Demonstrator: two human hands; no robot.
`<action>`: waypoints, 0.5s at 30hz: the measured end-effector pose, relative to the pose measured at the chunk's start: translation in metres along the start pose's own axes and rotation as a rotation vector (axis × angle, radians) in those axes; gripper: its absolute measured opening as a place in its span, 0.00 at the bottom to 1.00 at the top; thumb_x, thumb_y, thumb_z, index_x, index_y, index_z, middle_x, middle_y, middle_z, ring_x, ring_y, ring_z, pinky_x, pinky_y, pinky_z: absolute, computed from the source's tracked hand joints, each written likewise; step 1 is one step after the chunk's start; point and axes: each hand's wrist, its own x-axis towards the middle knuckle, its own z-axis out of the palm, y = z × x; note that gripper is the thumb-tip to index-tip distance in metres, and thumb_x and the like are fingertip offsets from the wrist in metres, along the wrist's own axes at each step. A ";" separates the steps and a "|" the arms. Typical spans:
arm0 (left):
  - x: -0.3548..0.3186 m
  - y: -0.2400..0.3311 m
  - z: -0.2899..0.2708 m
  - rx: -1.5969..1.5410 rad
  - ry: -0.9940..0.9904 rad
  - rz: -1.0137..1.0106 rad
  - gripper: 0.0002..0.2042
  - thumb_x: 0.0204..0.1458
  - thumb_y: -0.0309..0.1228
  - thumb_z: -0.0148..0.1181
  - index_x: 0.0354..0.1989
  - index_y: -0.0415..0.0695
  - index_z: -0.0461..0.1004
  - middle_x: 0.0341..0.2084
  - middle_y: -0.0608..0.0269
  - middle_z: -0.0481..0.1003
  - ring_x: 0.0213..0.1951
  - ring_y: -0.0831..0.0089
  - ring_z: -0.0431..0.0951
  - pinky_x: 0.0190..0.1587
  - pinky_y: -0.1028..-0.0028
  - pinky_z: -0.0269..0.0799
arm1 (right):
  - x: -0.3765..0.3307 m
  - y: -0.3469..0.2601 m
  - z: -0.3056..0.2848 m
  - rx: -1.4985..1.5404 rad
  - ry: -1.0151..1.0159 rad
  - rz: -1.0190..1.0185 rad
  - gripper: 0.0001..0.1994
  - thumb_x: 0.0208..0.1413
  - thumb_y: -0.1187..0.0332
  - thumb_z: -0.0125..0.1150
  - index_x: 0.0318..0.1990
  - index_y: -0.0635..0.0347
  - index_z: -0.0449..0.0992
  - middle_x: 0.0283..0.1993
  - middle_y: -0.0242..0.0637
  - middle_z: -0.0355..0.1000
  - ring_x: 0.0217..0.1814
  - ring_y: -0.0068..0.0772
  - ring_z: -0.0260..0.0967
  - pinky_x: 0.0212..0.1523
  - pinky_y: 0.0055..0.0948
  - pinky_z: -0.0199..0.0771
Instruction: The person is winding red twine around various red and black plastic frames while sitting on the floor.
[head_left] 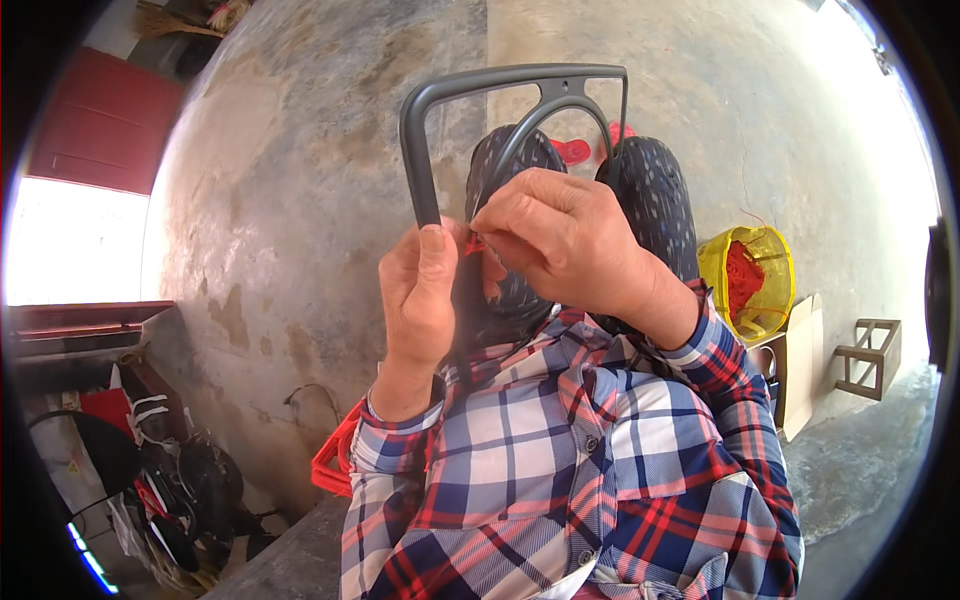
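Frame (pixel 520 77): left hand (pixel 418 295) wrapped round its left side; right hand (pixel 565 235) pinching near red bit (pixel 475 244), can't tell what. I'd brace firmly, use small moves.

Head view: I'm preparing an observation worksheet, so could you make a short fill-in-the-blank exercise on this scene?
1. Of the dark frame's left and right sides, the left hand grips the ____ one.
2. Between that hand and the right hand, a small scrap shows, coloured ____.
3. The basket on the picture's right is coloured ____.

Missing words: left; red; yellow.
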 end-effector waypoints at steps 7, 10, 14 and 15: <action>0.001 0.002 0.000 0.149 0.017 0.069 0.23 0.66 0.46 0.43 0.31 0.36 0.71 0.20 0.61 0.72 0.22 0.76 0.71 0.25 0.77 0.64 | 0.002 0.000 -0.001 -0.185 -0.135 -0.101 0.12 0.33 0.72 0.65 0.27 0.57 0.69 0.24 0.33 0.64 0.27 0.37 0.68 0.27 0.32 0.71; 0.000 0.001 0.002 0.101 0.039 0.064 0.24 0.66 0.47 0.42 0.31 0.36 0.71 0.20 0.60 0.73 0.22 0.76 0.72 0.25 0.77 0.66 | -0.001 0.003 0.008 -0.177 -0.037 -0.079 0.11 0.33 0.74 0.64 0.28 0.57 0.70 0.24 0.34 0.65 0.27 0.39 0.69 0.26 0.30 0.70; -0.006 -0.003 0.004 -0.014 0.110 -0.024 0.23 0.66 0.46 0.43 0.33 0.35 0.72 0.22 0.55 0.76 0.23 0.73 0.74 0.27 0.76 0.70 | -0.007 0.012 0.010 0.180 0.174 0.310 0.05 0.46 0.75 0.62 0.31 0.60 0.72 0.26 0.31 0.69 0.26 0.25 0.69 0.26 0.25 0.69; -0.005 -0.004 0.003 -0.009 0.117 -0.019 0.23 0.66 0.46 0.43 0.33 0.35 0.72 0.22 0.55 0.76 0.23 0.73 0.74 0.27 0.76 0.70 | -0.009 0.014 0.009 0.415 0.274 0.614 0.03 0.52 0.75 0.60 0.33 0.61 0.73 0.27 0.29 0.71 0.26 0.20 0.68 0.26 0.23 0.69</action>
